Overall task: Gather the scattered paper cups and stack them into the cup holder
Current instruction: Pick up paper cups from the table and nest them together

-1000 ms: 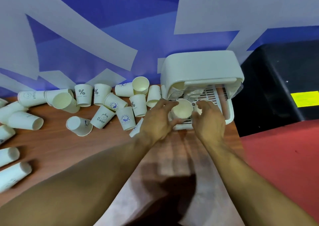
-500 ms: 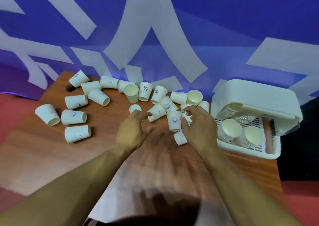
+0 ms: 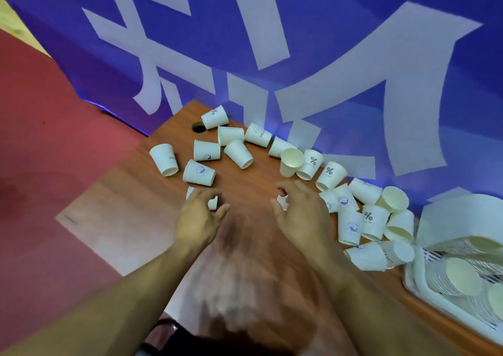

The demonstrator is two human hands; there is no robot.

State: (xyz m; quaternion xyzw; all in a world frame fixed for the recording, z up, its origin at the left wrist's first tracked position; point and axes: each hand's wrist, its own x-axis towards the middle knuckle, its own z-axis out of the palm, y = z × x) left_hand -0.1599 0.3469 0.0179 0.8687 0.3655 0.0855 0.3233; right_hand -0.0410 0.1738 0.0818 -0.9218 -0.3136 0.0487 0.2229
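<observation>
Several white paper cups lie scattered on the wooden table (image 3: 130, 219), one group at the far left (image 3: 200, 172) and another along the wall towards the right (image 3: 351, 226). My left hand (image 3: 200, 218) curls over a lying cup (image 3: 213, 202), which is mostly hidden under the fingers. My right hand (image 3: 300, 213) has its thumb and fingers around a small cup (image 3: 283, 202) in the middle of the table. The white cup holder (image 3: 462, 214) stands at the right edge, with stacks of cups (image 3: 460, 276) lying in its slotted tray.
A blue banner with white shapes (image 3: 326, 56) runs right behind the table. A round cable hole (image 3: 198, 127) sits at the table's far left corner. Red floor (image 3: 54, 138) lies beyond the table's left edge.
Both hands left the cup holder and moved left across the table. The view swung left with them. The left hand now covers a cup at the left, and the right hand reached the middle cup.
</observation>
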